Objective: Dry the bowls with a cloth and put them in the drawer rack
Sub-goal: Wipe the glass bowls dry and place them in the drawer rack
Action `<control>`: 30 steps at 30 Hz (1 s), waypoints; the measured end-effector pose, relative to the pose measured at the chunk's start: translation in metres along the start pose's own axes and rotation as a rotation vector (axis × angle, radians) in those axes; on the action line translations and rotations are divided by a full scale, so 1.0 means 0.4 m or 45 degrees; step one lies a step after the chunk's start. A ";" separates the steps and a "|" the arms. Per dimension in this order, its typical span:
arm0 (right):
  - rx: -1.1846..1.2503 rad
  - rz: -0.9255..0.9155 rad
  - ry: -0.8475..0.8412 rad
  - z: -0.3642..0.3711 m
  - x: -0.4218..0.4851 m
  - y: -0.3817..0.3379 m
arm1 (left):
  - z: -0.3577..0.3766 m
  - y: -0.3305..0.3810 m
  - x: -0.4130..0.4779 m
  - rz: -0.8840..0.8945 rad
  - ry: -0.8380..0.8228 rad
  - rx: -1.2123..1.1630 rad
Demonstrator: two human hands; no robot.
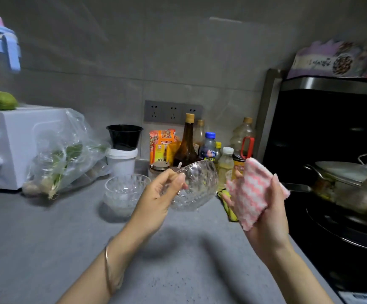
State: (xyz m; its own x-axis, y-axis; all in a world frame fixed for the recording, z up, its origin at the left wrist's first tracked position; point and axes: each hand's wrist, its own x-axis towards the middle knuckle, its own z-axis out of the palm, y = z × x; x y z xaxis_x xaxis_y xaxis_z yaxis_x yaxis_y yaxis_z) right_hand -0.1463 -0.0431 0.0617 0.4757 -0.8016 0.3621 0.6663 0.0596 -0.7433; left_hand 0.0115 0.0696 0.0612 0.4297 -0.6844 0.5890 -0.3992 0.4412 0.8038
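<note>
Above counter (46, 238), L hand (156, 200) pinches bowl (200, 185) rim, R hand (270, 218) holds cloth (250, 194).

The grey countertop (46, 238) bears stacked glass bowls (124, 194), a bag of greens (66, 154), bottles (187, 143) and perhaps a white oven (9, 145).

Clear patterned glass bowl (196, 185), soft woven cloth (251, 194), matt speckled grey counter (46, 238)
</note>
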 end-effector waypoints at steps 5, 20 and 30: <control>-0.964 -0.457 -0.244 -0.004 -0.046 -0.009 | 0.136 -0.011 -0.035 -0.028 0.050 -0.227; -1.284 -0.469 0.059 -0.024 -0.079 0.012 | 0.290 0.003 -0.100 -0.250 0.649 -0.047; -0.764 -0.292 -0.077 -0.016 -0.070 -0.023 | 0.282 0.030 -0.115 -0.234 0.730 -0.074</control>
State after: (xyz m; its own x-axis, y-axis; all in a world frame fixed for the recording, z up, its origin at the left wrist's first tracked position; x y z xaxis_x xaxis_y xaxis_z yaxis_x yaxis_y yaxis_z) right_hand -0.1694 -0.0249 0.0549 0.4028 -0.7185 0.5671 0.3259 -0.4663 -0.8224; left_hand -0.1044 0.0410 0.0345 0.8618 -0.3377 0.3785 -0.2391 0.3877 0.8903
